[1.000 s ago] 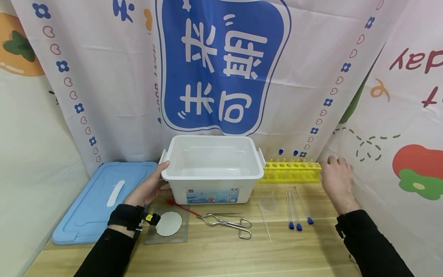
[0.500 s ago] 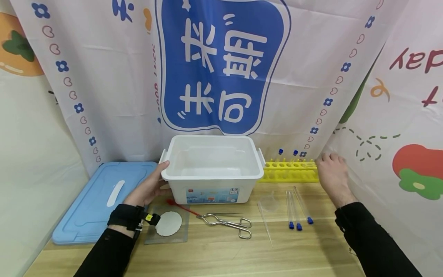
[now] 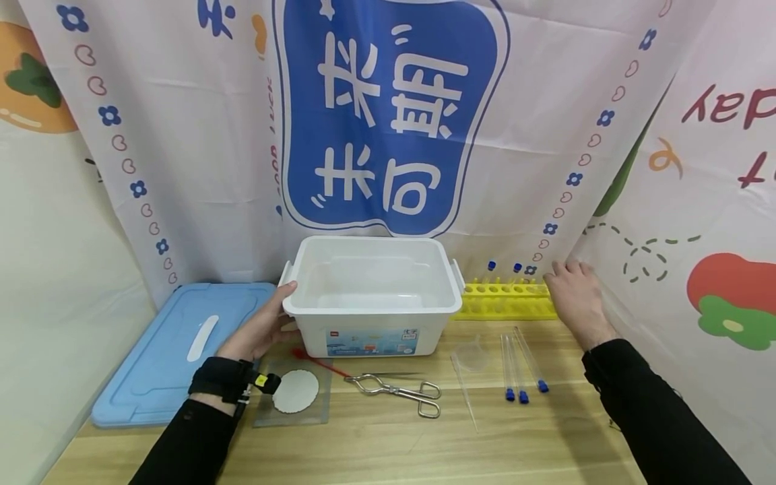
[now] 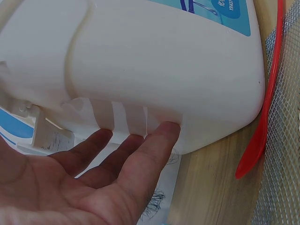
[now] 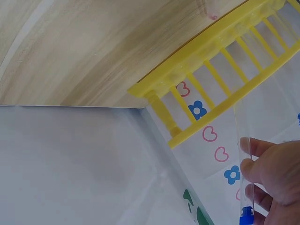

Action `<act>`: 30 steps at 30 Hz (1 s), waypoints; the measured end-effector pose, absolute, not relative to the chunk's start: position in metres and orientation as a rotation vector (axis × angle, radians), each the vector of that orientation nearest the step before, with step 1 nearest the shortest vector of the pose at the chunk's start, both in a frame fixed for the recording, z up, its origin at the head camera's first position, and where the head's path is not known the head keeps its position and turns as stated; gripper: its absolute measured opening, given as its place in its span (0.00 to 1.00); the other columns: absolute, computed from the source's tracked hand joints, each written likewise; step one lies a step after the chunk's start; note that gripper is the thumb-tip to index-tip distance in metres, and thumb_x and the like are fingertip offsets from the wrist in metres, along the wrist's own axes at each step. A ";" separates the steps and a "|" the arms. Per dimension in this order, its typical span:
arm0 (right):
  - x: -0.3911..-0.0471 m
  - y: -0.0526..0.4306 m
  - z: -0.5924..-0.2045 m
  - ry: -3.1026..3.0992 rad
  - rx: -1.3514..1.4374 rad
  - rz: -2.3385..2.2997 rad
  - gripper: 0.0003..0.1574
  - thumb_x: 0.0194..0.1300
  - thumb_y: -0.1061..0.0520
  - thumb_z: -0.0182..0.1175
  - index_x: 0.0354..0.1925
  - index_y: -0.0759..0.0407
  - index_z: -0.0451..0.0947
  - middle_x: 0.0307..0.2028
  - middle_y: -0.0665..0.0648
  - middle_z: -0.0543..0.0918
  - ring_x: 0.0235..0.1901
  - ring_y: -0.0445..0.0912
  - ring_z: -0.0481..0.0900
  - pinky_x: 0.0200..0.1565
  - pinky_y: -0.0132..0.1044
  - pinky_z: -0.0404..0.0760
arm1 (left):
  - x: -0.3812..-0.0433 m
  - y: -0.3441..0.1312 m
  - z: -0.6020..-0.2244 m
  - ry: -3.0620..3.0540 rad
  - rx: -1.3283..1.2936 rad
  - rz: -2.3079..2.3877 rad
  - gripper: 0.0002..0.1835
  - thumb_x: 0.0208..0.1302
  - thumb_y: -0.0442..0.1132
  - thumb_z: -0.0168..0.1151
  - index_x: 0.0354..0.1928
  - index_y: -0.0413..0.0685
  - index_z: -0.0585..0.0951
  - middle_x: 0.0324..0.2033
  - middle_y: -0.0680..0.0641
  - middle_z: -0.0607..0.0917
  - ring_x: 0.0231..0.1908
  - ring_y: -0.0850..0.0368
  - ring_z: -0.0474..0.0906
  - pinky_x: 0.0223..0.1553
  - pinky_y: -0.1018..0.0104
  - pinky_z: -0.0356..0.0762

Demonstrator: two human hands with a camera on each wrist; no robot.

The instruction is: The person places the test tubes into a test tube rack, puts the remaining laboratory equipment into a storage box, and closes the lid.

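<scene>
My left hand [image 3: 257, 330] rests against the left end of the white plastic bin [image 3: 370, 323]; in the left wrist view its extended fingers [image 4: 140, 164] touch the bin's side wall. At the yellow test tube rack [image 3: 506, 303], my right hand [image 3: 578, 300] holds a clear test tube [image 5: 243, 126] with a blue cap between thumb and fingers, as the right wrist view shows. The tube's far end meets the rack's upper bar; whether it sits in a hole is unclear. In the head view my hand hides this tube. Two blue-capped tubes stand in the rack.
A blue lid [image 3: 182, 350] lies left. In front of the bin are wire gauze [image 3: 318, 414] with a white disc, a red spoon [image 4: 255, 150] and metal crucible tongs [image 3: 400, 391]. Several blue-capped tubes [image 3: 510, 370] and a thin clear rod [image 3: 465, 394] lie right.
My right hand has moved a little left and away from me, over the rack's right end. My left hand and the bin have stayed in place.
</scene>
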State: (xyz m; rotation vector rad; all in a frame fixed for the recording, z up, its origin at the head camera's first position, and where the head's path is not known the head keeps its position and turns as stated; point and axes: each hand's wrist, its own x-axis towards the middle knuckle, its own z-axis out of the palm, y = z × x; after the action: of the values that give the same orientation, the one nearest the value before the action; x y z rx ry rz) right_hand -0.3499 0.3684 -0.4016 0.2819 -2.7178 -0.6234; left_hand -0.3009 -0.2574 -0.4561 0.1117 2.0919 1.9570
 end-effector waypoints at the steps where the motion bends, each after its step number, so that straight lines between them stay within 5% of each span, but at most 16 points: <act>1: -0.351 0.368 -0.402 -2.718 0.294 -0.645 0.21 0.73 0.72 0.75 0.62 0.65 0.90 0.60 0.72 0.86 0.63 0.69 0.81 0.76 0.68 0.79 | -0.301 -0.258 -0.456 2.093 0.112 1.957 0.52 0.90 0.74 0.37 0.98 0.49 0.42 0.91 0.26 0.57 0.93 0.23 0.53 0.87 0.18 0.64; 10: -0.360 0.368 -0.398 -2.782 0.390 -0.599 0.20 0.77 0.74 0.71 0.63 0.65 0.91 0.59 0.73 0.88 0.64 0.71 0.82 0.76 0.72 0.80 | -0.301 -0.258 -0.458 2.097 0.120 1.952 0.52 0.90 0.73 0.36 0.98 0.48 0.43 0.91 0.25 0.57 0.93 0.23 0.53 0.86 0.19 0.65; 15: -0.363 0.367 -0.388 -2.911 0.361 -0.208 0.22 0.76 0.78 0.64 0.63 0.68 0.90 0.57 0.74 0.89 0.61 0.71 0.83 0.72 0.73 0.79 | -0.301 -0.258 -0.456 2.101 0.119 1.943 0.52 0.89 0.74 0.36 0.98 0.49 0.43 0.91 0.26 0.57 0.93 0.22 0.52 0.86 0.18 0.65; 21: -0.367 0.368 -0.383 -2.953 0.273 0.417 0.15 0.83 0.71 0.64 0.64 0.73 0.83 0.59 0.78 0.87 0.61 0.73 0.85 0.66 0.72 0.85 | -0.302 -0.258 -0.455 2.094 0.120 1.946 0.53 0.89 0.74 0.36 0.98 0.49 0.41 0.91 0.26 0.56 0.93 0.22 0.51 0.86 0.18 0.64; 25: -0.370 0.369 -0.391 -2.874 0.173 0.762 0.20 0.88 0.66 0.62 0.70 0.74 0.75 0.64 0.79 0.83 0.64 0.73 0.84 0.66 0.71 0.87 | -0.302 -0.259 -0.455 2.086 0.121 1.954 0.53 0.89 0.74 0.36 0.98 0.49 0.40 0.92 0.25 0.55 0.93 0.22 0.50 0.86 0.17 0.62; 30: -0.374 0.369 -0.405 -2.695 -0.014 1.186 0.27 0.95 0.58 0.57 0.78 0.73 0.66 0.75 0.79 0.75 0.79 0.75 0.76 0.79 0.71 0.82 | -0.303 -0.258 -0.456 2.077 0.106 1.965 0.53 0.89 0.74 0.37 0.98 0.50 0.40 0.92 0.25 0.54 0.93 0.21 0.49 0.87 0.16 0.61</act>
State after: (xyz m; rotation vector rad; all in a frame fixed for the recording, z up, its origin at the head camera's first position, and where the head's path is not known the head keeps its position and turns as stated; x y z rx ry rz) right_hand -0.3743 0.3687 -0.4050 -0.0141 -2.6952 1.1860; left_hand -0.3027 -0.2583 -0.4563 0.1063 2.0772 1.9650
